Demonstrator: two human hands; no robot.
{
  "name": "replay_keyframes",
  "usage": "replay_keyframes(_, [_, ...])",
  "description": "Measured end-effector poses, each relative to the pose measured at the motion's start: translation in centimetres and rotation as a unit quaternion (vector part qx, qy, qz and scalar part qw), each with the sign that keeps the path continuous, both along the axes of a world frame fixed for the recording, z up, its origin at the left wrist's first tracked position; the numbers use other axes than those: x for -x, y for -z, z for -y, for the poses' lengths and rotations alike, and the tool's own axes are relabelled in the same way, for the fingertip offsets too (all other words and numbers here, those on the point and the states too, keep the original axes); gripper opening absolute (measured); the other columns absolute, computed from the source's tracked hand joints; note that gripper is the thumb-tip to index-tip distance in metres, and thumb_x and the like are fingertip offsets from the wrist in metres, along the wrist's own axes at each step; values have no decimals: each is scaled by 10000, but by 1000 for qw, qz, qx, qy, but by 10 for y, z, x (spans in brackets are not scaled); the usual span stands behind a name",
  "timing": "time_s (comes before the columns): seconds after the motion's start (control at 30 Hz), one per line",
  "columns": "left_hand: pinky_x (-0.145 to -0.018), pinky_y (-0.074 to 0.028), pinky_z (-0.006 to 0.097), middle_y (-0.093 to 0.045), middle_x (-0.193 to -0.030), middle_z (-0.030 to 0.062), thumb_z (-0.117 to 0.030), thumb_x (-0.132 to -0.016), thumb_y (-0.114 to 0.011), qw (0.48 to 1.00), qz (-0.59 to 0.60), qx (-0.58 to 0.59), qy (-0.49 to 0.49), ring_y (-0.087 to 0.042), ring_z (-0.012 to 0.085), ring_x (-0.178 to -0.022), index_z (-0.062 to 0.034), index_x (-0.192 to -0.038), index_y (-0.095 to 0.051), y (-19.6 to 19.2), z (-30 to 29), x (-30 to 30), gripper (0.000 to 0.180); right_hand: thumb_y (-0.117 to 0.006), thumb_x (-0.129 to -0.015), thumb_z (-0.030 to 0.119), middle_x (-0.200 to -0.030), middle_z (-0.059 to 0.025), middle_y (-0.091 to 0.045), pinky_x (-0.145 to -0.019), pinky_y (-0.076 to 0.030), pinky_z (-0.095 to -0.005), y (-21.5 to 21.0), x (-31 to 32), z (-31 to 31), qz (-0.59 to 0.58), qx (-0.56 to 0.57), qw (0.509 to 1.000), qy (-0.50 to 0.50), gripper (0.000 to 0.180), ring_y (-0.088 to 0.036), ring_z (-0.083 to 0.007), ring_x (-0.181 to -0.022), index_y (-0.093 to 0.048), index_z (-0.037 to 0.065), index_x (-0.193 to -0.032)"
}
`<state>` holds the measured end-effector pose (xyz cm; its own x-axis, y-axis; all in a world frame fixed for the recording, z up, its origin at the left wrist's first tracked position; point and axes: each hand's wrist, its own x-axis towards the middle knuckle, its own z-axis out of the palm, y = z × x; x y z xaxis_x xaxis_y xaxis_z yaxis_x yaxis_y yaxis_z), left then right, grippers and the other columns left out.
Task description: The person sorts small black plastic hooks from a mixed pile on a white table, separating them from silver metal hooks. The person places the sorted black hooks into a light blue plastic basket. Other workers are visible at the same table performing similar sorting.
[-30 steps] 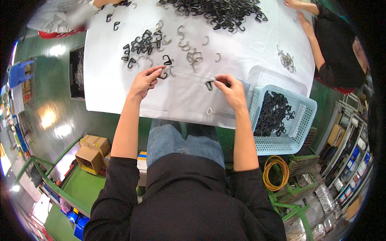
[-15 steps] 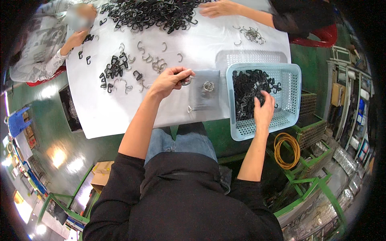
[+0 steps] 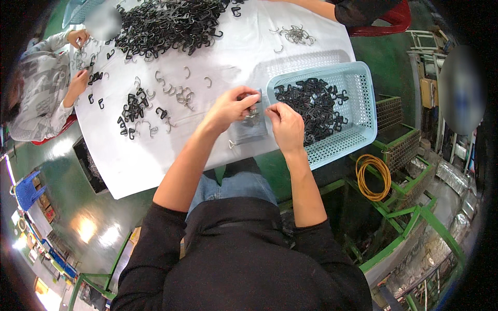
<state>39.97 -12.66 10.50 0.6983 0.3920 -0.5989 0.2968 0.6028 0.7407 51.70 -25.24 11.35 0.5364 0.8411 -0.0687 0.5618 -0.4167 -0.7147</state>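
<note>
My left hand (image 3: 231, 110) hovers over the table with thumb and fingers closed. A small metallic bit shows at its fingertips, too small to name. Beside it, at the near left edge of the light-blue basket (image 3: 366, 88), my right hand (image 3: 288, 128) is closed in a pinch; what it grips, if anything, is hidden. Black hooks (image 3: 314, 106) are piled in the basket. Beneath my hands lies a flat grey plastic sheet or bag (image 3: 253, 130), partly covered. Loose metal hooks (image 3: 184, 96) and a cluster of black hooks (image 3: 136, 106) lie to the left.
A large heap of black hooks (image 3: 166, 26) covers the table's far side. Metal hooks (image 3: 296, 34) lie far right. One co-worker's hands (image 3: 78, 83) are at the left edge; another's forearm (image 3: 316, 8) reaches in at the top. A coiled orange hose (image 3: 373, 177) hangs on the right.
My right hand has come out of the basket leftward, close to my left hand. The co-worker's hand at the top has drawn out of view. The view has shifted slightly.
</note>
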Motion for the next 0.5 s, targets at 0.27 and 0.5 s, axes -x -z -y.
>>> replay_keyframes(0.27, [-926,-375,407,-535,-1089,226,-248,-806,-586,901,30,-431,26,-473,376,-1075,-9,-1046,-557,-13,28,-84,340,-588,-758,120,-859,-158,-602,-695,-452,-373,57,30,16,-61,39,993,-90,172,-574,-329,-829,-570,6,-886])
replay_keyframes(0.5, [-848,-424,354,-596,-974,149,-135,-759,-597,871,-134,-418,-223,-551,292,-962,-46,-984,-598,58,-44,92,242,-665,-732,227,-916,-84,-560,-704,-429,-365,125,116,-118,198,-32,945,-259,269,-547,-252,-880,-547,83,-926])
